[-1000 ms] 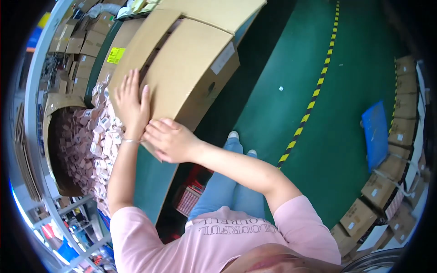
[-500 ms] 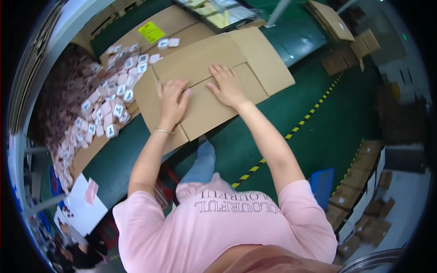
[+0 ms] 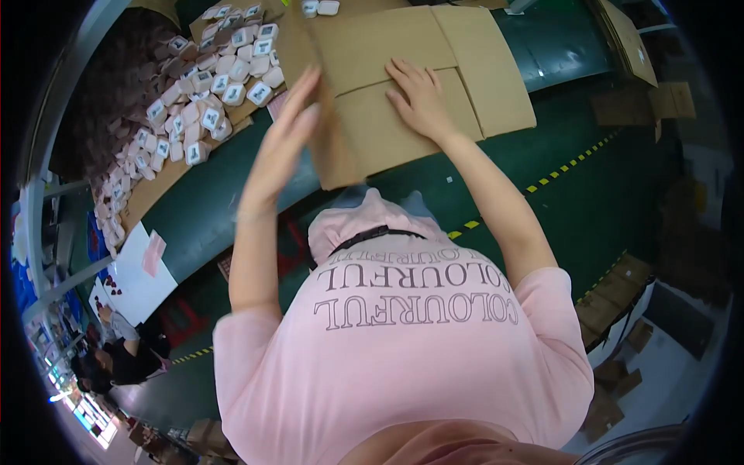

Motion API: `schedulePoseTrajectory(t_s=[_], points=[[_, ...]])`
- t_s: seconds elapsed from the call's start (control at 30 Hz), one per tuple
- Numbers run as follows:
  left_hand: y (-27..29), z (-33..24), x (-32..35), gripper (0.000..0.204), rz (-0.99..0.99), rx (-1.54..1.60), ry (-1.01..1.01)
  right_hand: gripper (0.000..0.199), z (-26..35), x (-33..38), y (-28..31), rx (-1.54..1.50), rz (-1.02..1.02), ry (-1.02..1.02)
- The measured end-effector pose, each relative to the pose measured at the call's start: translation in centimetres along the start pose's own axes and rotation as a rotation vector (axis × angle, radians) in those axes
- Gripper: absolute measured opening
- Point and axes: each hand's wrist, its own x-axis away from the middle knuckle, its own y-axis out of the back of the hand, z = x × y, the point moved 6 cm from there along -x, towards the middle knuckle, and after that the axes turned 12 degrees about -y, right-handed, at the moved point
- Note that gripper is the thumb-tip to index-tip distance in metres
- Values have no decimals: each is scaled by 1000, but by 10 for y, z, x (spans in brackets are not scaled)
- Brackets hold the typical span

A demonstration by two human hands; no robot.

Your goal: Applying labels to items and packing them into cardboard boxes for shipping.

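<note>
A flattened brown cardboard box [image 3: 387, 46] lies in front of me, partly over the table edge. My right hand [image 3: 420, 101] rests on it palm down, open, with its fingers spread near the seam between the panels. At the box's left side, a narrow end flap [image 3: 335, 143] stands tilted up and is slightly blurred. My left hand [image 3: 283, 147] is against the outer side of that flap, open, its fingers stretched out and blurred. It grips nothing that I can see.
Many small pale pink-and-white boxes [image 3: 209, 116] are heaped on the left of the green table [image 3: 209, 225]. A white sheet [image 3: 143, 275] lies at the near left. A person [image 3: 128, 353] works farther left. Yellow-black floor tape [image 3: 554, 180] runs at right, with cartons [image 3: 620, 291] beyond.
My left hand has come off the top of the cardboard to its left side, where the flap has swung up. My right hand stays on the panel. The view has shifted.
</note>
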Motion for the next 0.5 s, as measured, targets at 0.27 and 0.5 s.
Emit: schedulePoseTrajectory(t_s=[0.27,0.5], points=[[-85,87,-32,61,181,-1216,-185,71,-205,19,114,146,-58,-677],[-76,83,-34,61,142,-1271,-190,44,-68,25,183,-604,247,-342]])
